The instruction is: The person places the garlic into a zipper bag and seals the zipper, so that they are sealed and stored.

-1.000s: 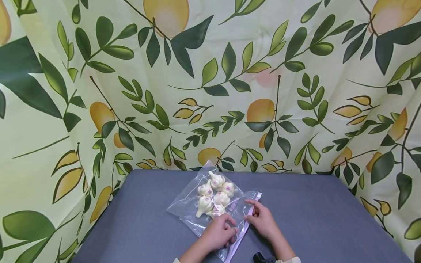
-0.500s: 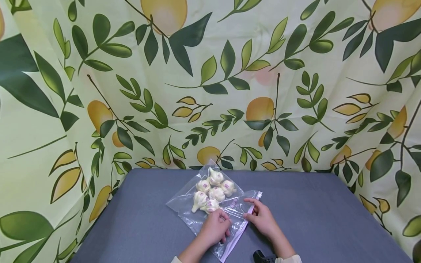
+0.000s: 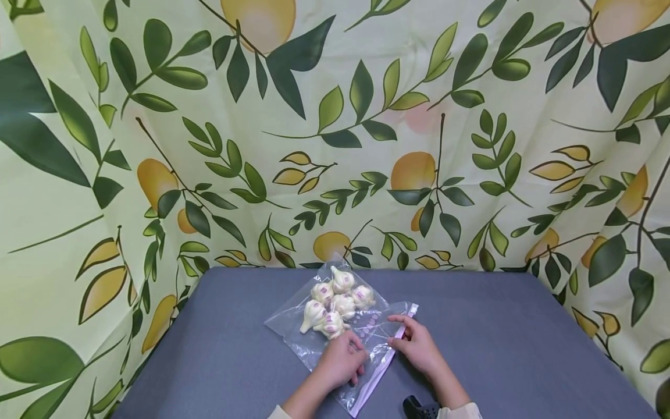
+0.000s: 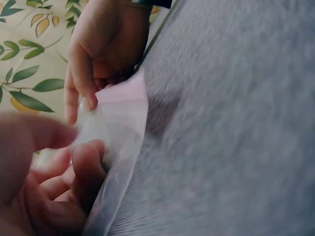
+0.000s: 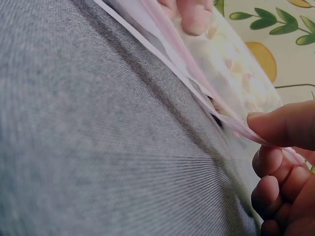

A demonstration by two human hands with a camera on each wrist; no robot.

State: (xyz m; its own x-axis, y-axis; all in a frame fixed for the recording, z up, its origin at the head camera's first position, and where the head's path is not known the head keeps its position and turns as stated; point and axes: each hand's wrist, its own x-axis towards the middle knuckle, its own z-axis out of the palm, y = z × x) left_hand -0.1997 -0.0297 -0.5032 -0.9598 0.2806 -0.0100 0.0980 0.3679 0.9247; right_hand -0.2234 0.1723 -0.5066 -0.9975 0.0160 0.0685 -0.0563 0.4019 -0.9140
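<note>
A clear plastic zip bag [image 3: 298,320] lies slantwise on the grey table, with several white and purple garlic bulbs [image 3: 342,305] inside its far part. My right hand [image 3: 419,346] pinches the pink zip edge [image 5: 162,34] near its far end. In the right wrist view the thumb is over that edge and curled fingers sit below. My left hand [image 3: 340,361] lies over the near part of the bag, fingers curled at the film beside the nearest bulb. A narrow dark gap shows between the pink strips near my right thumb.
A grey cloth-covered table [image 3: 497,337] lies under the bag. A cloth printed with leaves and fruit [image 3: 366,174] stands behind the table and along both sides. A black device [image 3: 419,407] sits beside my right wrist.
My left hand has moved from near the zip edge toward the bulbs, up and left. The nearer bulbs have shifted slightly up and left. My right hand has stayed on the zip edge.
</note>
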